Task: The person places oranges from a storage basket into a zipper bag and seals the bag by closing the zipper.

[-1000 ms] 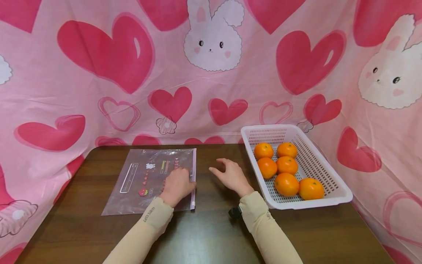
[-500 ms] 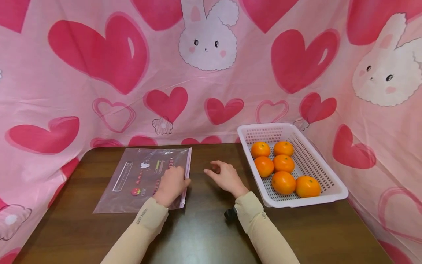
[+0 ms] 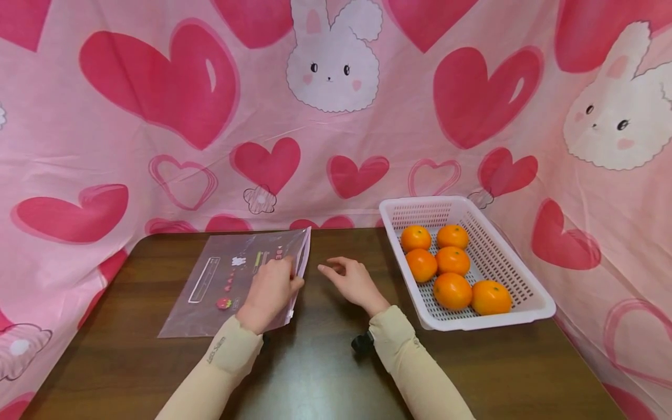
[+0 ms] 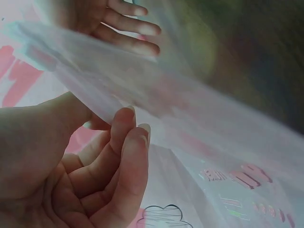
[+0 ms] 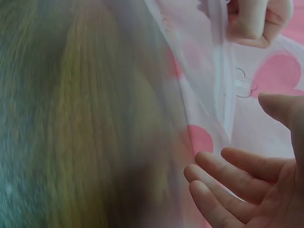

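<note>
A clear zip bag (image 3: 210, 318) with small pink and white prints lies on the dark table, its zip edge to the right. My left hand (image 3: 270, 291) pinches the bag near that edge, which is raised off the table. In the left wrist view the bag's film (image 4: 199, 104) stretches from the curled fingertips (image 4: 124, 124) across the picture. To the right of the bag, my right hand (image 3: 353, 281) hovers with nothing in it. The right wrist view has its fingers (image 5: 237, 180) loosely spread, facing the bag's lifted edge (image 5: 221, 71).
A white plastic basket (image 3: 504, 256) stands at the table's right, with several oranges (image 3: 452, 291) gathered toward its left and front. Behind the dark wooden table (image 3: 325, 361) hangs a pink curtain (image 3: 409, 122) with hearts and rabbits.
The zip edge of the bag has risen from the table in my left hand. My right hand has shifted slightly left, toward the bag. The oranges stay put in the basket.
</note>
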Tool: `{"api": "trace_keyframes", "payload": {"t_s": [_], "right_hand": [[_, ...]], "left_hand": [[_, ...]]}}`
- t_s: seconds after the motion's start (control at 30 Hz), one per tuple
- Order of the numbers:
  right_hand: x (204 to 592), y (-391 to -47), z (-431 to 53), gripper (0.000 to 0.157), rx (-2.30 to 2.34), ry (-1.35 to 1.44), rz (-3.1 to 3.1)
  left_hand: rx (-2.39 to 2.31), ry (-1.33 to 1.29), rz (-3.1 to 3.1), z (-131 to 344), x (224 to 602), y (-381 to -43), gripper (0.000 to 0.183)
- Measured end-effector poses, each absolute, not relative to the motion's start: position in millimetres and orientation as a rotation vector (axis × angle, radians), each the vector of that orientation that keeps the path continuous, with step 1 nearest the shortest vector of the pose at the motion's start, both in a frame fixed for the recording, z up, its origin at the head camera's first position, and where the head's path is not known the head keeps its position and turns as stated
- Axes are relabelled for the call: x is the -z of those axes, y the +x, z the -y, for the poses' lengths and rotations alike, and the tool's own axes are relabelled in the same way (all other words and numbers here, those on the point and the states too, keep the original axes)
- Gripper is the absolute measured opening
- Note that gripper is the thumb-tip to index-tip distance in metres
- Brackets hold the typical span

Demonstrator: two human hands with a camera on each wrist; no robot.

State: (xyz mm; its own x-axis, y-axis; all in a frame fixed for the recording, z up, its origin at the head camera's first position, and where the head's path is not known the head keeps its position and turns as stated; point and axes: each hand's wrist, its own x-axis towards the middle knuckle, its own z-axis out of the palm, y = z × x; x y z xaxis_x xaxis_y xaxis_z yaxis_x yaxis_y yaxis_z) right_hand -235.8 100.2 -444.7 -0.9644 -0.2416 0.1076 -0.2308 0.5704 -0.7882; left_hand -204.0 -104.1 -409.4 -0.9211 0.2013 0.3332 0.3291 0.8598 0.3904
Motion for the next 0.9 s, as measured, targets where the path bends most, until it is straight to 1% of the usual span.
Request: {"api": "trace_keyframes", "payload": {"t_s": [0.3, 0.5, 0.73, 0.9], "right_hand": [[442, -231, -84, 0.056, 1.409, -0.411, -2.693], [446, -227, -77, 0.047, 1.406, -0.466, -2.668], [446, -226, -75, 0.036, 1.432, -0.536, -2.636], [445, -224, -75, 0.035, 1.468, -0.570, -2.616]], "left_hand": [[0.678, -0.468, 2.715, 101, 404, -196, 0.023], [0.694, -0.515, 2.694, 99, 401, -190, 0.023], [0.719, -0.530, 2.680, 95, 397, -187, 0.007], [0.648, -0.561, 2.670, 94, 393, -184, 0.011]]}}
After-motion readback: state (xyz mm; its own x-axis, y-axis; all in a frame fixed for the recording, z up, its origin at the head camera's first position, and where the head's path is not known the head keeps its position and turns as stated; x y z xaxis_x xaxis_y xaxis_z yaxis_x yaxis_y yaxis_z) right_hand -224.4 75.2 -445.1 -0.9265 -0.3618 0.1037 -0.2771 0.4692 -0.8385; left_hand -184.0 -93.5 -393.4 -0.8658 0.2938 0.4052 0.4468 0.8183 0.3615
